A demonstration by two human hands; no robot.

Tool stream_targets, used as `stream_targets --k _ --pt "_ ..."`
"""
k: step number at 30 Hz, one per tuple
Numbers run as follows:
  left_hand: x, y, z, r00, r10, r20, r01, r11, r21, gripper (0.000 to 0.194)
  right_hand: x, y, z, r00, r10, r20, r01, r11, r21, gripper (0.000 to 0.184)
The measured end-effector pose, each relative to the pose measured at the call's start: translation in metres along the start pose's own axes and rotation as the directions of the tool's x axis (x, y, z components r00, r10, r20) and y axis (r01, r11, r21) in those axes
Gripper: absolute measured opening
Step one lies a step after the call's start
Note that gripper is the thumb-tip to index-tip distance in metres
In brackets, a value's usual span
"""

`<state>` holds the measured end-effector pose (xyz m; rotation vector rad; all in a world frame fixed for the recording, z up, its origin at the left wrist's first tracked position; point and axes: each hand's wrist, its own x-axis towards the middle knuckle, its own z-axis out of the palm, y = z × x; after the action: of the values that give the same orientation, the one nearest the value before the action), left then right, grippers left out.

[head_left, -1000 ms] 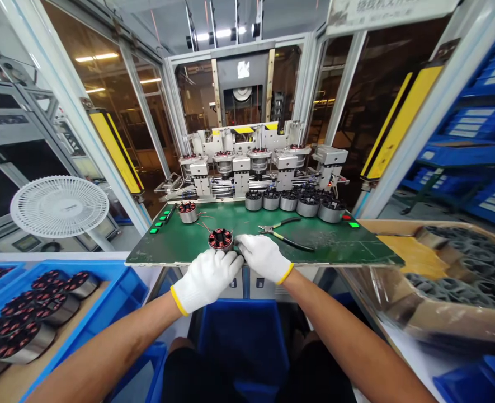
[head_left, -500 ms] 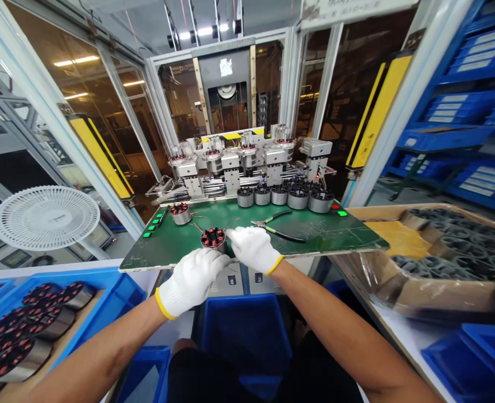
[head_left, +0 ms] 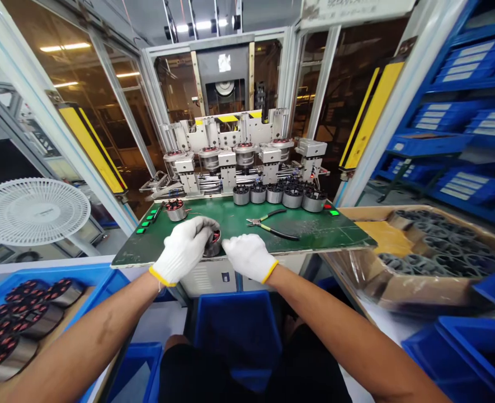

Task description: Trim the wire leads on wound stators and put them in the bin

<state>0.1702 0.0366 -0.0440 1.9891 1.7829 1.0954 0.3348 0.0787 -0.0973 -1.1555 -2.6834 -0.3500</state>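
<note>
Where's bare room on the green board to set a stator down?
Free board right of the yellow-handled pliers, below the stator row. Crowded: left-centre, where the left hand grips a wound stator beside the right hand.

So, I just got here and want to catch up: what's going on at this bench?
A person in white gloves has their left hand closed over a wound stator on a green bench, their right hand beside it. Pliers lie nearby, another wound stator stands to the left, and a row of stators lines the far edge.
</note>
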Motion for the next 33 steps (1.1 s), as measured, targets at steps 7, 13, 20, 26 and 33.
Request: stream_targets --k 7,13,20,26,33 --pt "0.036 0.029 0.019 0.996 -0.083 -0.007 0.082 0.963 0.257 0.026 -0.008 -0.041 0.007 1.0 0.002 0.019 -0.002 1.0 0.001 0.018" --pt "0.01 0.011 -0.005 0.969 0.208 -0.135 -0.167 0.951 0.262 0.027 -0.01 -0.029 0.008 1.0 0.017 0.009 -0.018 0.999 0.048 0.013" --pt "-0.012 -0.038 0.005 0.786 0.589 0.189 -0.564 0.558 0.608 0.024 -0.019 -0.031 -0.003 1.0 -0.002 0.013 0.001 0.999 0.034 0.017" --pt "-0.014 -0.052 0.033 0.71 0.704 -0.017 -0.574 0.593 0.564 0.025 -0.022 -0.044 -0.025 0.999 -0.023 0.041 0.021 0.999 0.038 0.021" --pt "-0.015 -0.057 0.036 0.703 0.707 -0.071 -0.563 0.615 0.552 0.025 0.004 0.002 -0.071 0.977 -0.061 -0.203 0.04 0.994 -0.106 0.039"
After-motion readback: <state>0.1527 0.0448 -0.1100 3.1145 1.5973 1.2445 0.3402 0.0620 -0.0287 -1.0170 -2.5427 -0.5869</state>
